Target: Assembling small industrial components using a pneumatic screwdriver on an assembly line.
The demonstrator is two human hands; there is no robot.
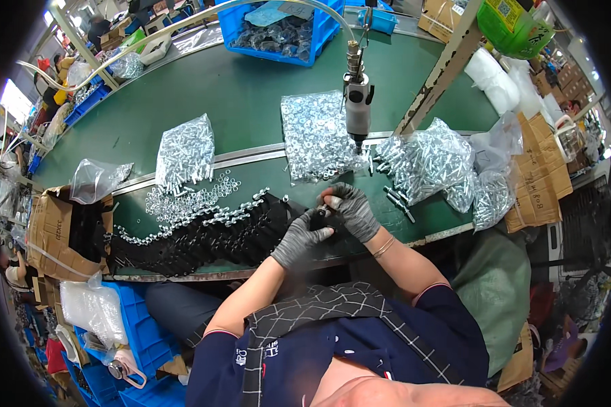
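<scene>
My left hand point(301, 242), in a grey glove, pinches a small black part point(321, 212) at the table's near edge. From the right, my right hand point(355, 213), gloved alike, meets it with fingers pressed together; what they hold is too small to make out. Left of my hands, a long row of black parts point(204, 244) overlaps along the edge, with shiny metal nuts along its far side. Loose nuts or washers point(183, 203) lie behind the row. Above my right hand hangs a power screwdriver point(358, 108), its tip over a clear bag of small metal nuts point(313, 132).
Bags of metal bolts point(428, 163) and some loose bolts point(400, 204) lie to the right, another bag of bolts point(187, 150) to the left. A cardboard box point(68, 237) stands at the left end, a blue crate point(278, 34) at the back. A slanted post point(441, 68) rises at right.
</scene>
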